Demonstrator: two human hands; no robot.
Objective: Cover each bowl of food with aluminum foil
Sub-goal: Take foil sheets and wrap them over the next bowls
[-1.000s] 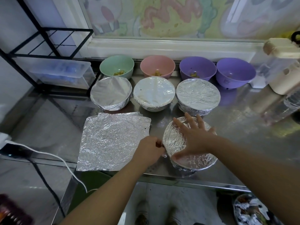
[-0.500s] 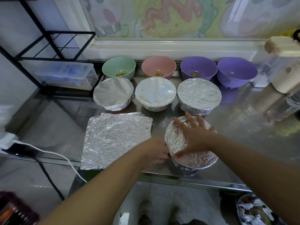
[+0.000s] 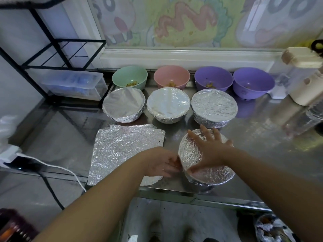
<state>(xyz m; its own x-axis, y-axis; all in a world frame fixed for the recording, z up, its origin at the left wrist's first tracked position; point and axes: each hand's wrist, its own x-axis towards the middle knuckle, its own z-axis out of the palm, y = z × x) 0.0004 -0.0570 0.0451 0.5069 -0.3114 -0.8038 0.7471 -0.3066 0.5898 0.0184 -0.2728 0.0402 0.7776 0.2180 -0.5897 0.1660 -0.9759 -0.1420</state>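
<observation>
The right hand point(image 3: 210, 151) pressed flat, spread fingers on the round foil-covered bowl point(image 3: 215, 175); the left hand point(image 3: 160, 163) pinched its rim.

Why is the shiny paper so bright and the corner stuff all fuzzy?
Head view: the foil sheet and steel table mirror light as glare; the wide lens smears the edges, so the cream container at right blurs and the black rack leans.

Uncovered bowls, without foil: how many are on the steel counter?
4, in the back row, left to right: mint-green plastic bowl, pink plastic bowl, purple plastic bowl, second purple plastic bowl. None appears hidden.
</observation>
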